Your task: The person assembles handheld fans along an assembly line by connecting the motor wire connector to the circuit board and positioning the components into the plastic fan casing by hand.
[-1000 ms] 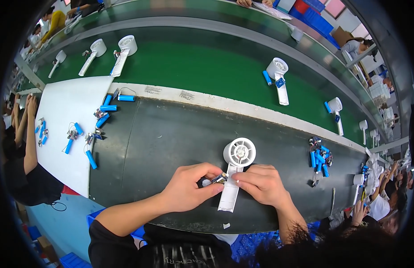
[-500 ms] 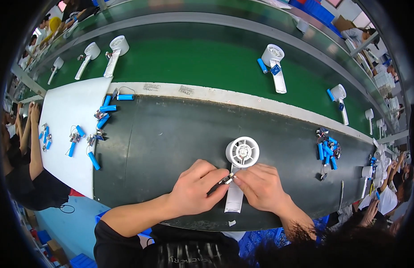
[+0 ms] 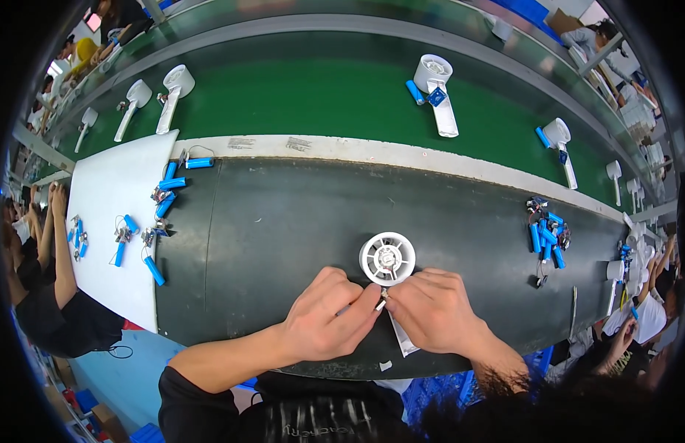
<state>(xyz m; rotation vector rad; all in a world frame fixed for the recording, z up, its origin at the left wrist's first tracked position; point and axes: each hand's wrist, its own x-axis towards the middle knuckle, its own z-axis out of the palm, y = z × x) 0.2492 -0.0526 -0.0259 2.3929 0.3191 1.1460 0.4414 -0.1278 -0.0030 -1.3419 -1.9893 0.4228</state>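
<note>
Green conveyor belt (image 3: 298,96) curves across the far side of your bench, carrying several white handheld fans (image 3: 436,92) with blue cells beside them. Nearer you lies the dark work mat (image 3: 283,221), and to its left a white sheet (image 3: 110,199) scattered with blue battery cells (image 3: 154,269) trailing wires. A second cluster of blue cells (image 3: 547,236) sits on the mat well to your right. Directly before you, near the mat's close edge, lies the white fan body (image 3: 387,259), round grille facing up, its handle running toward you under your fingers. Your left hand (image 3: 327,321) is curled, thumb and fingertips pinched on a small metallic part (image 3: 383,299) just below the grille. Your right hand (image 3: 431,314) presses down over the handle, its fingertips meeting the left at that same part; whether it grips the part too, you cannot tell.
</note>
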